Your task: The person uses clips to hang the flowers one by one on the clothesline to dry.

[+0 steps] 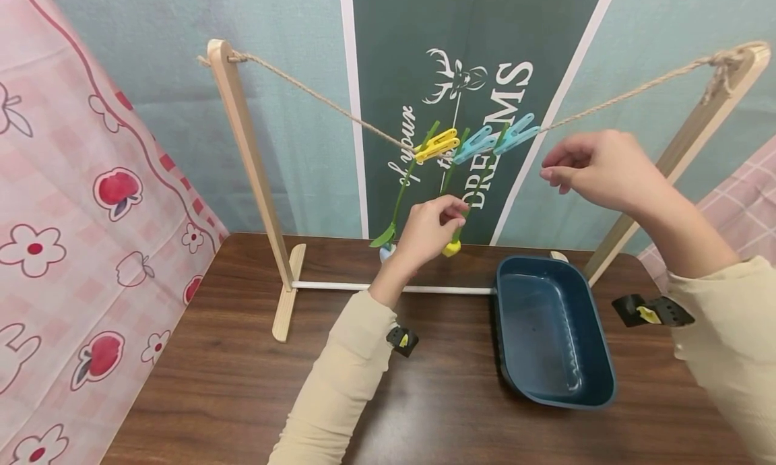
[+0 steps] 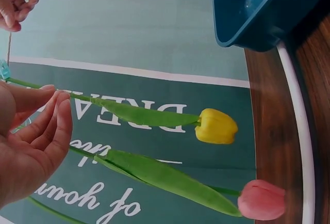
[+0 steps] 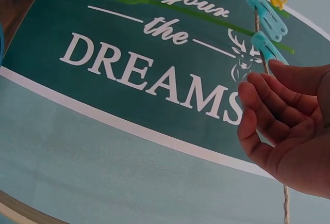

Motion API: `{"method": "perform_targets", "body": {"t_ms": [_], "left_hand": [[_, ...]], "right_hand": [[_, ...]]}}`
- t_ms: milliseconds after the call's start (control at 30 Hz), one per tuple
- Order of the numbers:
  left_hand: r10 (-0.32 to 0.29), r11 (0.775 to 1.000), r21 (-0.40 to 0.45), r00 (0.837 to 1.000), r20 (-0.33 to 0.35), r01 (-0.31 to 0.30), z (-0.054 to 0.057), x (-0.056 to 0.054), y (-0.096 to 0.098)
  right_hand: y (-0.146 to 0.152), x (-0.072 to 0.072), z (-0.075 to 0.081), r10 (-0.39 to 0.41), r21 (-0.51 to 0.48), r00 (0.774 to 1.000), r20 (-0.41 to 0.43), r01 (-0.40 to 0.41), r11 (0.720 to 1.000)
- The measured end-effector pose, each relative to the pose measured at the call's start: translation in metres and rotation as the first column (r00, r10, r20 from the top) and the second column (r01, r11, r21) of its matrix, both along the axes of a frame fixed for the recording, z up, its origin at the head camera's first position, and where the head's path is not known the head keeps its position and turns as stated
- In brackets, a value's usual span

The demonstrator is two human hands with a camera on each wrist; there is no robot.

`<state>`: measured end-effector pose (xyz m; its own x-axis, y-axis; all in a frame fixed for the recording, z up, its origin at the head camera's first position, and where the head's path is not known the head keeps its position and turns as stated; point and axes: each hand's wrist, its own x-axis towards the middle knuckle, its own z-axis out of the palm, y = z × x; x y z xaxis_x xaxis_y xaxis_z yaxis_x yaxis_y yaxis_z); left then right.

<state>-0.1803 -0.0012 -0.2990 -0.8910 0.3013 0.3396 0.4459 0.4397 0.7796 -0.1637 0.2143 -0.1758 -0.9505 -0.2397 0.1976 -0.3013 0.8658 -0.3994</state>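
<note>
Three artificial flowers hang by their stems from a rope (image 1: 327,104), held by a yellow clothespin (image 1: 438,145) and two blue clothespins (image 1: 515,135). My left hand (image 1: 429,229) pinches the stem of the yellow tulip (image 2: 216,126) between thumb and fingertips, below its blue clothespin. Beside it hangs a pink tulip (image 2: 262,200), whose blossom the left hand hides in the head view. The leftmost flower shows a pale blossom (image 1: 386,252), partly covered by the left arm. My right hand (image 1: 603,165), fingers loosely curled and holding nothing, is just right of the rightmost clothespin.
Wooden posts (image 1: 251,162) at both sides carry the rope, which sags in the middle. A white rod (image 1: 339,286) runs low between them. A dark blue bin (image 1: 539,330) stands on the brown table (image 1: 212,384) at right. Printed curtains hang behind and at the sides.
</note>
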Motion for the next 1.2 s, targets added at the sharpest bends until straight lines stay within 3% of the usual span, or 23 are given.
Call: {"method": "perform_targets", "body": {"t_ms": [633, 1200], "left_hand": [[-0.008, 1.0, 0.028, 1.0, 0.012, 0.007, -0.01, 0.003, -0.009], [0.024, 0.999, -0.024, 0.999, 0.031, -0.023, -0.015, 0.004, -0.017]], "right_hand": [[0.002, 0.009, -0.026, 0.02, 0.007, 0.999, 0.047, -0.02, 1.0], [0.011, 0.013, -0.042, 0.021, -0.008, 0.995, 0.093, -0.021, 1.0]]}}
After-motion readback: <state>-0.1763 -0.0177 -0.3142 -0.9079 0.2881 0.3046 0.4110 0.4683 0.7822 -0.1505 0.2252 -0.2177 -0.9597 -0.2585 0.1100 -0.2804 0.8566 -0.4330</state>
